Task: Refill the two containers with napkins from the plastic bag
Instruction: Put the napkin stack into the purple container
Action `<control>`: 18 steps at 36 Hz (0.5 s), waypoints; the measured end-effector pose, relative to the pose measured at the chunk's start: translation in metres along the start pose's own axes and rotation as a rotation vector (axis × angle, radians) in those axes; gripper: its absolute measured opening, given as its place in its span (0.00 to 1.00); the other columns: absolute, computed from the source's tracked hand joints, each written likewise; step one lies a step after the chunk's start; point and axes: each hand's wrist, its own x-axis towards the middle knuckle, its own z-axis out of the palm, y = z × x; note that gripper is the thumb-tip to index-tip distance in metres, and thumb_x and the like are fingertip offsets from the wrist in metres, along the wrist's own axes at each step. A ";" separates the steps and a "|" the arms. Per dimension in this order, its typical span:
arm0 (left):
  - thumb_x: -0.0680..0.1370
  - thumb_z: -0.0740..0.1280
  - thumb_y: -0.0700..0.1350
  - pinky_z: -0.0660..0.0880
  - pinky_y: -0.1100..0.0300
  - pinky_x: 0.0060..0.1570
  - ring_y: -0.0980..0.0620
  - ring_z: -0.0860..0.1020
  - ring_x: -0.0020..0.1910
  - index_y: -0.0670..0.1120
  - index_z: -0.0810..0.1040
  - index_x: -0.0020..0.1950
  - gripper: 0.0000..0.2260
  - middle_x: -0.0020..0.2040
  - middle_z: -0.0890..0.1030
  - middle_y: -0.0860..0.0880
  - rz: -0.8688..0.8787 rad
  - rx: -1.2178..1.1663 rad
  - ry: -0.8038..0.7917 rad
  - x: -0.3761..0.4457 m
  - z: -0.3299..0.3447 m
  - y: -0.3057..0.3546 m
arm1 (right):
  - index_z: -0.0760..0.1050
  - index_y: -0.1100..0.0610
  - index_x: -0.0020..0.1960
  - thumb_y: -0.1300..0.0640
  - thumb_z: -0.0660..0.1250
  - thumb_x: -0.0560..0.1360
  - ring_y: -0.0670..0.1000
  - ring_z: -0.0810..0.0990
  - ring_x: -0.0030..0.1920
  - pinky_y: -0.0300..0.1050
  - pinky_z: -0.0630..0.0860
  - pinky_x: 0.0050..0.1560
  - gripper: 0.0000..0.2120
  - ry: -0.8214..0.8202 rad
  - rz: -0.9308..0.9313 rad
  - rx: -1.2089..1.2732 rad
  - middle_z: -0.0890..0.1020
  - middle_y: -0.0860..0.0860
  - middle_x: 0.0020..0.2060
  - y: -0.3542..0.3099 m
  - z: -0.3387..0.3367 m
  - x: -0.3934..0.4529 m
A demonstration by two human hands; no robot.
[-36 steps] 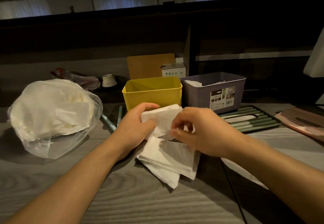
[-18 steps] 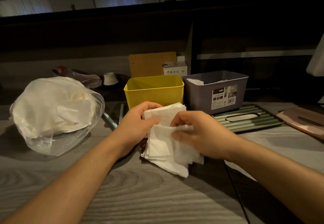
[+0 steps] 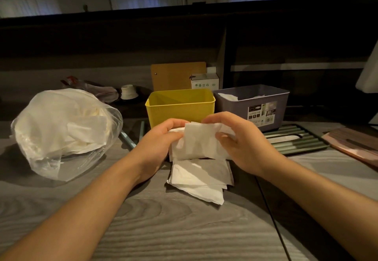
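**Napkin bundle lifted clear of the loose pile, in front of the yellow container**

Head view. Change over the last second: the right hand (image 3: 243, 146), which was down at the loose napkins on the worktop (image 3: 184, 226), is now up level with the left hand (image 3: 157, 144). Both hold one bundle of napkins (image 3: 200, 144) between them, raised off the pile. A second ago the left hand alone held the upper bundle while the right pulled sheets from below.

Meaning for the task (judgement): sheets are being gathered and squared into one stack, ready to go into a container. No napkins are visible yet in the yellow container (image 3: 181, 107); the purple container (image 3: 253, 105) already shows some white paper at its rim.

Grip, left: fingers curled round the bundle's left edge, thumb on the near face. Grip, right: fingers curled over the top right edge, thumb pressing the near face. Both are closed on paper, neither spread.

Places relative to the grip:
- Yellow container just beyond, nearly touching the fingers.
- Purple container beyond and to the right.
- Remaining loose napkins (image 3: 199, 181) just below and nearer, flat on the worktop.
- Plastic bag (image 3: 61, 129) well to the left, lying on the worktop with napkins inside.
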 end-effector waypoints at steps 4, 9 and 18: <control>0.85 0.59 0.51 0.79 0.45 0.59 0.45 0.80 0.61 0.53 0.83 0.56 0.12 0.57 0.83 0.48 0.002 -0.083 0.019 -0.003 0.002 0.003 | 0.72 0.48 0.70 0.69 0.62 0.80 0.29 0.64 0.60 0.17 0.61 0.57 0.24 0.007 -0.092 -0.038 0.72 0.37 0.61 0.002 0.006 0.004; 0.73 0.66 0.67 0.74 0.44 0.66 0.52 0.78 0.65 0.59 0.78 0.64 0.23 0.63 0.81 0.55 0.053 -0.009 -0.076 -0.007 0.001 0.005 | 0.69 0.48 0.74 0.72 0.61 0.78 0.34 0.69 0.64 0.22 0.63 0.63 0.30 -0.006 -0.174 -0.050 0.73 0.42 0.67 0.002 0.016 0.009; 0.77 0.71 0.35 0.82 0.46 0.56 0.49 0.82 0.58 0.62 0.74 0.66 0.26 0.62 0.80 0.52 0.125 0.110 -0.108 -0.005 -0.002 -0.004 | 0.66 0.44 0.74 0.70 0.64 0.77 0.42 0.67 0.68 0.35 0.68 0.68 0.32 0.025 -0.011 -0.019 0.67 0.40 0.69 0.003 0.011 0.004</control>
